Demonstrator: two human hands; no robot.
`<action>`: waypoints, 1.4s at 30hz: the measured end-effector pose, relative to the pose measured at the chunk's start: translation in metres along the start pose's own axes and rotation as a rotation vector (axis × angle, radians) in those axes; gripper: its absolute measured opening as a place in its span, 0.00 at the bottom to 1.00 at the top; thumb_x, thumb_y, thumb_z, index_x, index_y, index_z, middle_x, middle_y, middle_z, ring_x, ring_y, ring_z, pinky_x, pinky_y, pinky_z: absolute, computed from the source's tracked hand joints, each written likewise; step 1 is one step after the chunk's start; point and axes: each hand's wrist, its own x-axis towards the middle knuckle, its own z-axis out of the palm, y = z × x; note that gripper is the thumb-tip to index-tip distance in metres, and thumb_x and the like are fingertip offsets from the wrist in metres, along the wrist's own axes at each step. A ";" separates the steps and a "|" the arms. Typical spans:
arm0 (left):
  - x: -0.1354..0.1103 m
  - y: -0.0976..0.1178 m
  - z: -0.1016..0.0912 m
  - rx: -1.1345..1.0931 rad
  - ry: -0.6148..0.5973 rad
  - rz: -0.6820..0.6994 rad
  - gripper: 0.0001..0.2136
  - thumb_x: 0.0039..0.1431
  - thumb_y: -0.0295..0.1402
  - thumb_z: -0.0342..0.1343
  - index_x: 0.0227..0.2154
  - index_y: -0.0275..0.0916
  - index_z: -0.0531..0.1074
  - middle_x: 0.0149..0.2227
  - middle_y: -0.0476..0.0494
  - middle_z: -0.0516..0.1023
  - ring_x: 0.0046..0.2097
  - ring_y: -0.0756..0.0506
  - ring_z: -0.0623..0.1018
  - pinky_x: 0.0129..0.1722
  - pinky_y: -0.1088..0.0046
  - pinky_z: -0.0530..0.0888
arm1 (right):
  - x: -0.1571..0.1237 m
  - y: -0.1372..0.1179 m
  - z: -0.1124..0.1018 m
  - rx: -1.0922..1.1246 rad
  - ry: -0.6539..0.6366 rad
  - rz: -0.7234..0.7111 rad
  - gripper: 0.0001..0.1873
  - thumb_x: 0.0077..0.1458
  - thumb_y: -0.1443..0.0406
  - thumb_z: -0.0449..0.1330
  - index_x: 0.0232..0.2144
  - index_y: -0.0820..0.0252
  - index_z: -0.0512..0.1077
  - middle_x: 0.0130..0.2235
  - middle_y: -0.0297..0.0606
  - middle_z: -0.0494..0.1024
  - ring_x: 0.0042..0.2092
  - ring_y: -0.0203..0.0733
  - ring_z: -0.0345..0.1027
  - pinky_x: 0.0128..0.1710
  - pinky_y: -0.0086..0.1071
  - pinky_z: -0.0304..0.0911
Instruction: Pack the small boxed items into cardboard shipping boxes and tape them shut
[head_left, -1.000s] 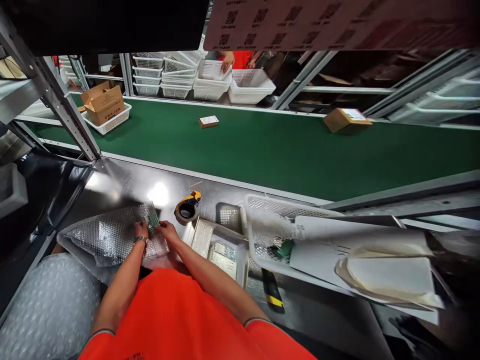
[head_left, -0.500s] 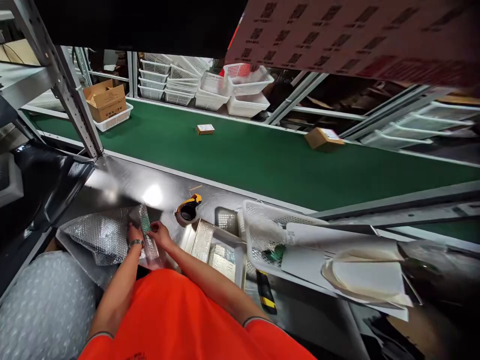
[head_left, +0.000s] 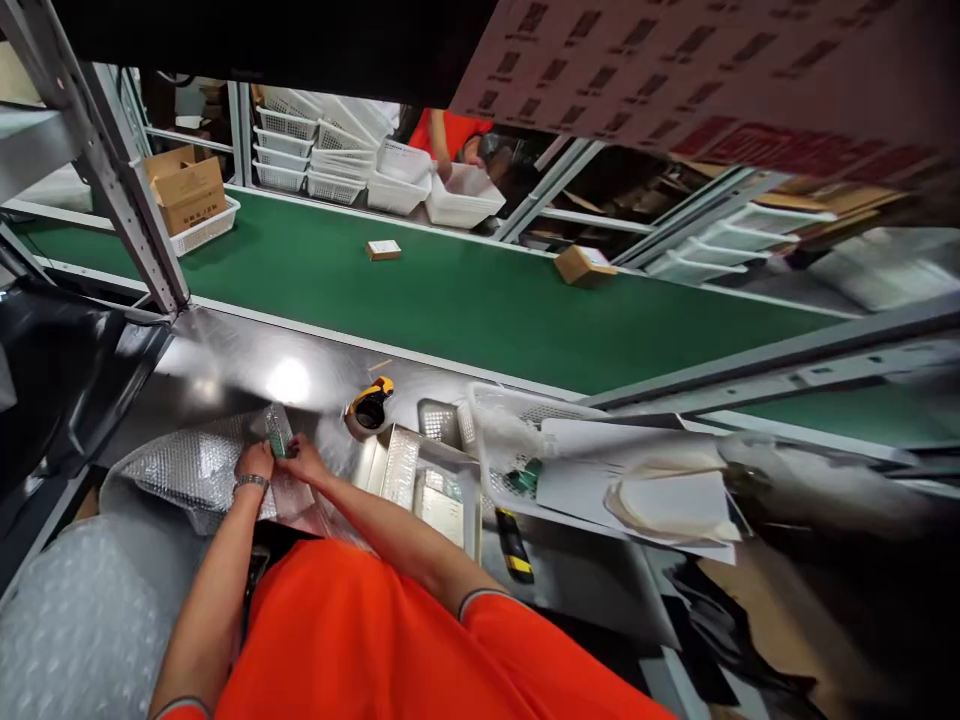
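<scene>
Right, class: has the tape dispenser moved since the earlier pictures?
No. The tape dispenser lies at the same spot beside the far-left corner of the tray; only the camera has shifted.

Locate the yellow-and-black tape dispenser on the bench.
In the head view, the tape dispenser sits left of centre on the steel bench, just beyond the right hand gripping bubble wrap, short of the green conveyor belt.

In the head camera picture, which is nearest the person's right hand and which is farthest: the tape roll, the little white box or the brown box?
1. Tape roll, just beyond the right hand on the steel bench.
2. Little white box, out on the green belt.
3. Brown box, farther right on the belt.
</scene>
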 end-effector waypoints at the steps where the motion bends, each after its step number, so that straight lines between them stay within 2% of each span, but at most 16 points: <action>1: 0.000 -0.005 -0.002 0.042 0.029 0.017 0.22 0.81 0.40 0.52 0.62 0.35 0.86 0.64 0.21 0.86 0.68 0.27 0.83 0.71 0.51 0.77 | 0.000 0.000 0.001 -0.019 0.018 -0.004 0.24 0.50 0.66 0.80 0.46 0.56 0.76 0.43 0.33 0.78 0.50 0.50 0.73 0.51 0.37 0.67; 4: -0.003 -0.023 -0.004 0.240 0.065 0.130 0.29 0.77 0.42 0.59 0.77 0.42 0.76 0.83 0.27 0.66 0.83 0.23 0.64 0.82 0.42 0.64 | -0.001 0.001 -0.006 -0.109 0.108 -0.046 0.26 0.51 0.67 0.80 0.50 0.57 0.77 0.52 0.41 0.77 0.58 0.56 0.69 0.58 0.41 0.65; 8: -0.007 -0.037 0.006 0.472 -0.080 0.212 0.40 0.71 0.48 0.68 0.83 0.53 0.67 0.91 0.38 0.45 0.87 0.12 0.45 0.81 0.24 0.56 | 0.003 0.003 -0.030 -0.238 0.195 -0.061 0.24 0.56 0.67 0.78 0.53 0.60 0.78 0.57 0.50 0.76 0.59 0.59 0.67 0.60 0.45 0.64; 12: -0.007 -0.030 0.013 0.560 -0.088 0.225 0.44 0.69 0.53 0.69 0.84 0.51 0.65 0.91 0.30 0.42 0.87 0.10 0.44 0.79 0.24 0.57 | 0.009 -0.002 -0.040 -0.205 0.187 -0.029 0.26 0.57 0.71 0.78 0.56 0.63 0.79 0.60 0.52 0.75 0.62 0.60 0.65 0.64 0.48 0.63; 15: -0.003 -0.022 0.008 0.613 -0.074 0.242 0.46 0.67 0.53 0.70 0.84 0.46 0.64 0.90 0.25 0.41 0.87 0.10 0.42 0.80 0.23 0.55 | 0.009 -0.005 -0.044 -0.142 0.188 -0.006 0.30 0.51 0.71 0.82 0.55 0.62 0.80 0.59 0.48 0.77 0.62 0.57 0.67 0.63 0.47 0.65; 18: 0.008 -0.021 0.002 0.673 -0.053 0.229 0.52 0.65 0.56 0.70 0.86 0.44 0.59 0.90 0.24 0.41 0.88 0.12 0.41 0.80 0.24 0.58 | -0.006 0.013 -0.072 -0.002 0.211 -0.138 0.32 0.49 0.65 0.85 0.55 0.58 0.82 0.60 0.46 0.80 0.62 0.55 0.71 0.64 0.44 0.70; 21: 0.021 -0.024 0.000 0.739 -0.021 0.242 0.60 0.61 0.62 0.71 0.87 0.39 0.53 0.90 0.23 0.41 0.88 0.14 0.42 0.80 0.29 0.61 | -0.052 0.074 -0.131 0.145 0.419 -0.322 0.20 0.65 0.59 0.73 0.56 0.57 0.82 0.60 0.48 0.81 0.60 0.54 0.75 0.66 0.45 0.72; 22: 0.025 -0.025 0.000 0.758 -0.020 0.244 0.63 0.60 0.64 0.71 0.88 0.37 0.51 0.90 0.23 0.40 0.88 0.14 0.42 0.81 0.31 0.61 | -0.075 0.104 -0.154 0.145 0.541 -0.287 0.15 0.68 0.58 0.68 0.54 0.56 0.82 0.56 0.48 0.83 0.58 0.55 0.76 0.65 0.46 0.72; 24: 0.030 -0.026 0.000 0.791 -0.034 0.219 0.67 0.58 0.67 0.71 0.88 0.35 0.48 0.90 0.22 0.37 0.88 0.15 0.44 0.82 0.32 0.60 | -0.121 0.172 -0.198 0.110 0.779 -0.066 0.13 0.70 0.59 0.59 0.49 0.57 0.81 0.50 0.51 0.83 0.55 0.57 0.77 0.63 0.50 0.72; 26: 0.032 -0.025 -0.003 0.821 -0.053 0.188 0.69 0.56 0.69 0.72 0.88 0.34 0.46 0.90 0.21 0.35 0.88 0.15 0.45 0.83 0.32 0.56 | -0.159 0.240 -0.229 0.038 0.960 0.254 0.15 0.67 0.61 0.57 0.49 0.60 0.80 0.51 0.57 0.82 0.56 0.62 0.77 0.63 0.55 0.71; 28: 0.031 -0.023 -0.008 0.841 -0.071 0.182 0.70 0.55 0.69 0.72 0.88 0.33 0.46 0.90 0.20 0.36 0.88 0.16 0.46 0.84 0.33 0.54 | -0.181 0.296 -0.244 -0.083 0.947 0.487 0.20 0.63 0.62 0.60 0.54 0.64 0.80 0.55 0.64 0.82 0.61 0.69 0.75 0.65 0.59 0.69; 31: 0.027 -0.019 -0.022 0.853 -0.110 0.189 0.70 0.55 0.68 0.73 0.89 0.36 0.46 0.90 0.22 0.37 0.88 0.17 0.48 0.84 0.37 0.57 | -0.184 0.343 -0.249 -0.250 0.789 0.596 0.25 0.63 0.61 0.63 0.58 0.69 0.81 0.58 0.74 0.81 0.63 0.76 0.76 0.62 0.63 0.69; 34: 0.025 -0.018 -0.040 0.865 -0.154 0.202 0.67 0.56 0.62 0.76 0.88 0.40 0.48 0.91 0.27 0.39 0.88 0.19 0.48 0.82 0.40 0.61 | -0.178 0.352 -0.253 -0.307 0.683 0.514 0.24 0.63 0.62 0.61 0.56 0.70 0.83 0.53 0.75 0.83 0.59 0.79 0.80 0.59 0.63 0.70; 38: 0.025 -0.024 -0.059 0.904 -0.209 0.247 0.64 0.59 0.58 0.76 0.88 0.40 0.48 0.91 0.29 0.38 0.89 0.21 0.48 0.82 0.37 0.63 | -0.209 0.344 -0.251 -0.096 0.671 0.528 0.26 0.65 0.54 0.57 0.55 0.62 0.84 0.41 0.66 0.86 0.47 0.76 0.84 0.49 0.62 0.75; 40: 0.027 -0.029 -0.064 0.902 -0.234 0.285 0.64 0.59 0.56 0.76 0.89 0.40 0.48 0.90 0.29 0.37 0.89 0.22 0.48 0.82 0.36 0.63 | -0.243 0.330 -0.234 0.033 0.742 0.588 0.34 0.68 0.47 0.53 0.62 0.58 0.82 0.37 0.59 0.86 0.40 0.73 0.84 0.43 0.61 0.77; 42: 0.029 -0.034 -0.066 0.884 -0.247 0.323 0.64 0.59 0.56 0.77 0.89 0.41 0.48 0.90 0.28 0.37 0.89 0.21 0.48 0.82 0.35 0.62 | -0.275 0.302 -0.204 0.119 0.779 0.546 0.42 0.69 0.40 0.51 0.72 0.55 0.75 0.35 0.51 0.86 0.35 0.67 0.84 0.39 0.58 0.79</action>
